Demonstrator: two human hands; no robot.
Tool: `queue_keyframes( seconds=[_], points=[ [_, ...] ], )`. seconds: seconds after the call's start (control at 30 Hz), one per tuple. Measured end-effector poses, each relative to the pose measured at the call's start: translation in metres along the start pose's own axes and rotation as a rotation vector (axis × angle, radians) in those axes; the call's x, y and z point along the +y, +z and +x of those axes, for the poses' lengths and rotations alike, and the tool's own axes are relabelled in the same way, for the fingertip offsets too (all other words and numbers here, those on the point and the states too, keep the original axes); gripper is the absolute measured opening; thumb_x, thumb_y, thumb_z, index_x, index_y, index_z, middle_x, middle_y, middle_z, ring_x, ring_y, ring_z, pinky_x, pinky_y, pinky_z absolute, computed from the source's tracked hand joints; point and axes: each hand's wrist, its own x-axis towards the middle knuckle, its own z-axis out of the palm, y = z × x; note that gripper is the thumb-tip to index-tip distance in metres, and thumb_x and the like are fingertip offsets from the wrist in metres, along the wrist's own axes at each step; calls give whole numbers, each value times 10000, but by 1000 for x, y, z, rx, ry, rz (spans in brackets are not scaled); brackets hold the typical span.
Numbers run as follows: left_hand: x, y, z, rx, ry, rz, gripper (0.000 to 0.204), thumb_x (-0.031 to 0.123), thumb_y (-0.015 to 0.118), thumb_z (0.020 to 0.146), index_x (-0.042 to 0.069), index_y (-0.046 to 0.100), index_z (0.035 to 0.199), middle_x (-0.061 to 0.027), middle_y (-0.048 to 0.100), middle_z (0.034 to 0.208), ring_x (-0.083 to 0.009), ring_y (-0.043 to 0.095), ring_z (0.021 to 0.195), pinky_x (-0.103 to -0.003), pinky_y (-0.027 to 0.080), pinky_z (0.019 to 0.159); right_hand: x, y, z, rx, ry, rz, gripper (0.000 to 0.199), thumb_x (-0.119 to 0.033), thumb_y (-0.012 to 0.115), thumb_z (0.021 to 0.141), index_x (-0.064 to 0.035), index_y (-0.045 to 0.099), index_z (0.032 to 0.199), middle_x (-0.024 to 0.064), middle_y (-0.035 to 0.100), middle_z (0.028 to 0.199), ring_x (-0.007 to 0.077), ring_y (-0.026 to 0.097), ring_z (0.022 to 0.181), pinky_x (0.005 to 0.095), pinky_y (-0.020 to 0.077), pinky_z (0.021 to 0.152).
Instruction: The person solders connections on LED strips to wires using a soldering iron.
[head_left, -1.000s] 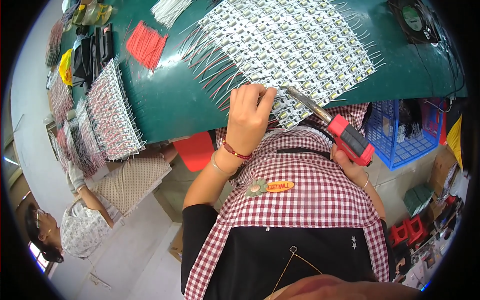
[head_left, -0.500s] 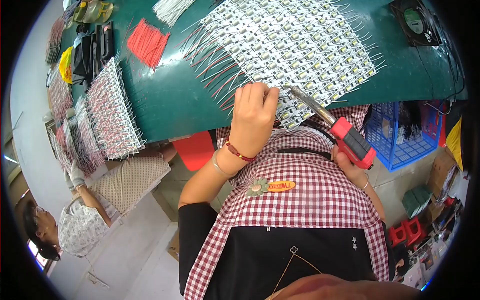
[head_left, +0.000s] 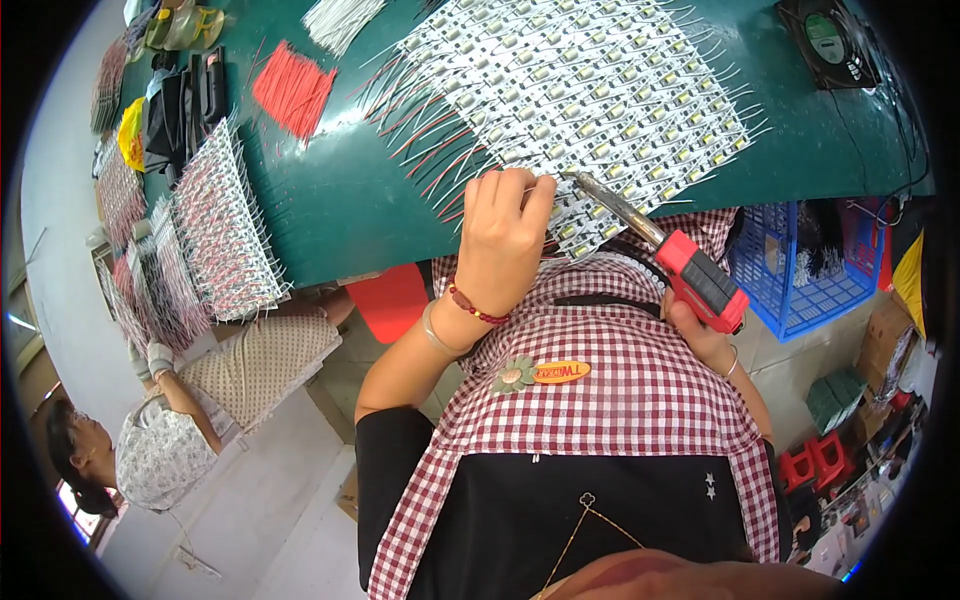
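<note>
My left hand (head_left: 505, 235) rests at the near edge of a green table (head_left: 350, 210), fingers pinched on a thin solder wire beside a wide sheet of white LED strip modules (head_left: 590, 90) with red and white leads. My right hand (head_left: 700, 335) grips a red and black soldering gun (head_left: 690, 270). Its metal tip (head_left: 580, 182) points left and touches the near row of modules, right next to my left fingertips.
A bundle of red wires (head_left: 293, 93) and white wires (head_left: 340, 18) lie at the far left of the table. Stacks of finished modules (head_left: 215, 235) sit at the left edge. A small fan (head_left: 828, 40) stands far right. A blue basket (head_left: 800, 270) is below. Another person (head_left: 190, 410) sits at the left.
My left hand has slid slightly right along the near row, closer to the soldering tip. The soldering gun has stayed almost in place.
</note>
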Motion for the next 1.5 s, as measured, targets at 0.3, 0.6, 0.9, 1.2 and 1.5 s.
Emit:
queue_keyframes(
  seconds=[0.3,0.6,0.9,1.2,1.5],
  points=[
    [-2,2,-5,-7,29,-21,251,-3,588,716,3,607,966,-82,530,892,-235,507,822,-359,395,728,-2,-1,3,-19,-90,-37,251,-260,568,927,-15,539,877,42,521,762,136,499,716,282,423,674],
    [2,0,-2,8,7,-13,259,-29,580,689,18,645,936,-79,563,884,-235,541,818,-350,415,718,9,0,-4,49,-95,-65,189,-178,633,848,-6,593,915,80,582,819,184,561,729,299,457,666],
    [2,0,0,-6,17,-3,258,-24,574,689,17,645,933,-79,564,884,-237,542,821,-353,413,722,3,-4,-4,84,-101,219,283,-167,593,894,24,569,1102,77,591,780,171,568,671,310,482,627],
    [-2,1,0,-27,12,-8,270,-26,571,694,22,640,950,-78,558,884,-237,537,820,-358,408,726,-17,-3,7,219,-196,383,431,-306,543,943,16,448,1215,38,478,659,112,449,548,271,425,560],
    [-2,2,0,8,4,-1,270,-40,569,698,32,644,948,-72,558,867,-234,533,797,-354,409,718,-6,-2,1,81,21,265,259,-236,619,885,7,593,970,52,568,759,146,552,658,288,455,597]
  ],
)
